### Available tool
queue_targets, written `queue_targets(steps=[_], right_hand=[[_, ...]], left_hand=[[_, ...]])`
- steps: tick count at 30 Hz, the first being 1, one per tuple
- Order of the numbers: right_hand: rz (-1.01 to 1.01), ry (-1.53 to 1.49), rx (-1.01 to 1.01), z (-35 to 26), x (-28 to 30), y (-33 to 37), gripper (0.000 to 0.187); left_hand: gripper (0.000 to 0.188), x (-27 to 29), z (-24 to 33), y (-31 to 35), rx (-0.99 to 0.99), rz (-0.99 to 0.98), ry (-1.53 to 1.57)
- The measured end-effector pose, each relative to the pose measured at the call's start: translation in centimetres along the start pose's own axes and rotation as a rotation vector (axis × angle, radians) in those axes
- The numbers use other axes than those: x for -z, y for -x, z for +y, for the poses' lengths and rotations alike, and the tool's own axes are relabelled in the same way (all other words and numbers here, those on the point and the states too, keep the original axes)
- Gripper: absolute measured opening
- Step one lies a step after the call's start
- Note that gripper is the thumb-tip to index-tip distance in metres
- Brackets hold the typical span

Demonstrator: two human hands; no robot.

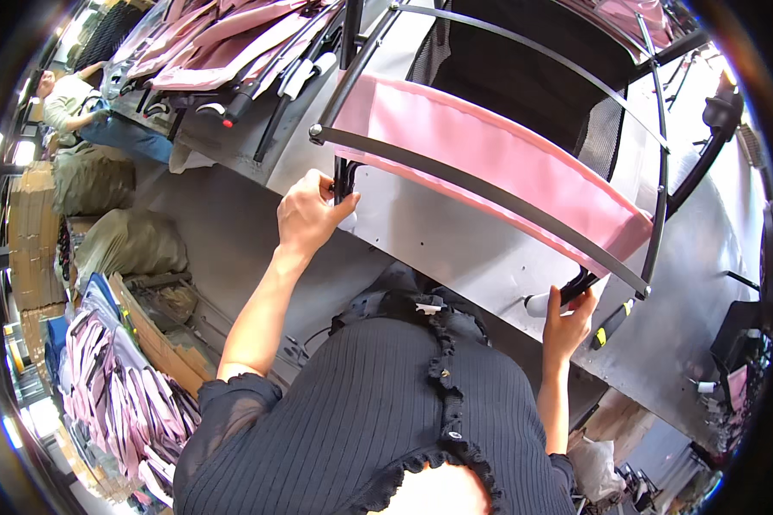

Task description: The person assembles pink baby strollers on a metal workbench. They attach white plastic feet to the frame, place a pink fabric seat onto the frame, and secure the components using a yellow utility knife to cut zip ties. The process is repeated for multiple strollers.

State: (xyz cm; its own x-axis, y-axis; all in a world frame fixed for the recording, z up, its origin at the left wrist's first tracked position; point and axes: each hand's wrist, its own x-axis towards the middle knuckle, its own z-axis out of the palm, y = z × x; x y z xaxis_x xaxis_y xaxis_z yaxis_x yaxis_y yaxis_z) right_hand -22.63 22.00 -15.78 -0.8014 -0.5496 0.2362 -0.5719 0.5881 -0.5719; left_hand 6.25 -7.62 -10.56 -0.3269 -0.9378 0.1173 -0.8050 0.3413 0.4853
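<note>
Left hand (309, 213) clamped on black tube end of pink frame (489, 163), right hand (569, 316) pinching its far corner – steadying both ends, frame spanning betw fingers over grey bench (455, 240) – black tool (611, 324) just beside right fingertips

The scene is brightly and evenly lit from overhead. Small bright light sources appear along the left rim of the frame and clip to white. The grey metal table (455, 232) shows a broad, soft sheen, strongest toward the upper right, where highlights wash out detail. Shadows are soft and short; a faint one lies under the pink fabric panel (489, 163). Colours are saturated. The centre of the frame is sharp. Fisheye distortion is strong: straight edges curve toward the rim, and a dark vignette rings the circular picture. Detail near the rim is compressed and slightly smeared, with mild colour fringing.
</note>
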Motion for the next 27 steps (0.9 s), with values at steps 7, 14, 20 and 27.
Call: queue_targets(steps=[7, 14, 20, 27], right_hand=[[-0.137, 0.005, -0.146, -2.8, 1.8, -2.2, 0.036], [0.149, -0.744, 0.057, -7.0, 6.9, -6.9, 0.032], [0.023, -0.829, -0.127, -11.6, 9.5, -7.5, 0.032], [0.235, -0.379, -0.053, -11.5, 10.3, -13.6, 0.033]], left_hand=[[0.049, 1.9, 0.6, -2.1, -0.044, -0.167, -0.101], [0.046, 8.8, 3.7, -5.6, 0.126, -0.322, 0.945], [0.043, 11.1, 5.1, -6.5, 0.084, -0.647, 0.928], [0.049, 9.3, 7.1, -12.5, -0.193, -0.128, 0.747]])
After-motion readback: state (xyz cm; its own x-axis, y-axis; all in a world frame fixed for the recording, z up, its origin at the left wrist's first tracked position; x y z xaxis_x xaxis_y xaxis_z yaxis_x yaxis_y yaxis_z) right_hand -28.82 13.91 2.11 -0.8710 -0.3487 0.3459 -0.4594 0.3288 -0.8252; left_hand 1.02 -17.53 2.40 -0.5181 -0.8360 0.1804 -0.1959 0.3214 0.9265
